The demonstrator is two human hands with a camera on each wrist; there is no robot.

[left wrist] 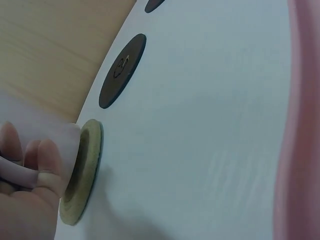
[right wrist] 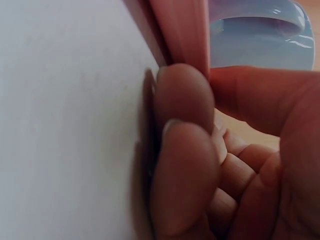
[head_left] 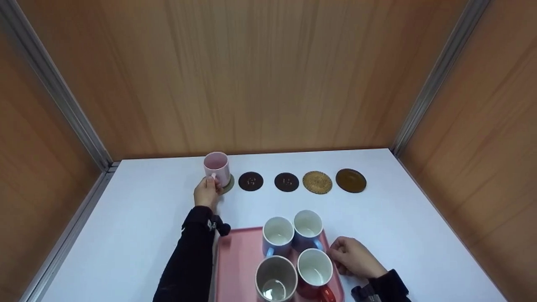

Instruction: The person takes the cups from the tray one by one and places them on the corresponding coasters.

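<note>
My left hand (head_left: 209,186) pinches the handle of a pink mug (head_left: 216,167), which stands on a tan coaster (head_left: 228,185) at the left end of a row. In the left wrist view my fingers (left wrist: 35,162) curl round the handle beside the pale mug wall (left wrist: 50,131), and the mug's base rests on the thick tan coaster (left wrist: 86,167). My right hand (head_left: 340,251) grips the right rim of a pink tray (head_left: 237,262). In the right wrist view its fingers (right wrist: 182,150) curl against the tray edge (right wrist: 182,32), with a blue mug (right wrist: 260,37) behind.
Two dark round coasters (head_left: 251,181) (head_left: 286,181), a woven one (head_left: 317,182) and a brown one (head_left: 351,180) lie in the row. The tray holds two blue mugs (head_left: 277,235) (head_left: 308,228), a grey mug (head_left: 275,279) and a red mug (head_left: 315,272). Wooden walls enclose the white table (head_left: 138,218).
</note>
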